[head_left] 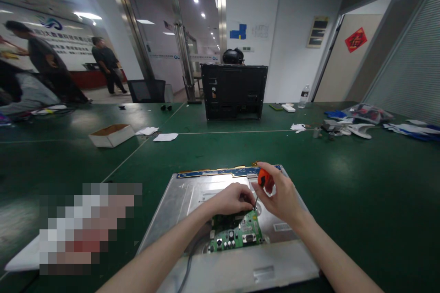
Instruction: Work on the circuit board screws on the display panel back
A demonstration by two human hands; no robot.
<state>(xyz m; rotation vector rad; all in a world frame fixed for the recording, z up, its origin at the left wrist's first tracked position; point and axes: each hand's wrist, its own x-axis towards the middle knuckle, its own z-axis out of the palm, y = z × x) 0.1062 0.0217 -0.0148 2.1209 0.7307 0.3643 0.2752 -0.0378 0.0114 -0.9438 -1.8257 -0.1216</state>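
The right hand (280,197) grips an orange-handled screwdriver (264,183), tip down at the green circuit board (237,233); the left hand (232,199) pinches closed beside it. Board sits on a metal panel (192,192) near the surface's front edge; its labels are unreadable.

Screwdriver tip (255,204) hidden between both hands' fingers

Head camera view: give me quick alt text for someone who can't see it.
A person's right hand holds an orange-handled screwdriver tip-down at a green circuit board on the metal back of a flat panel; the left hand steadies the board beside the tip. The panel lies on a green table, with an upright black monitor shell behind.
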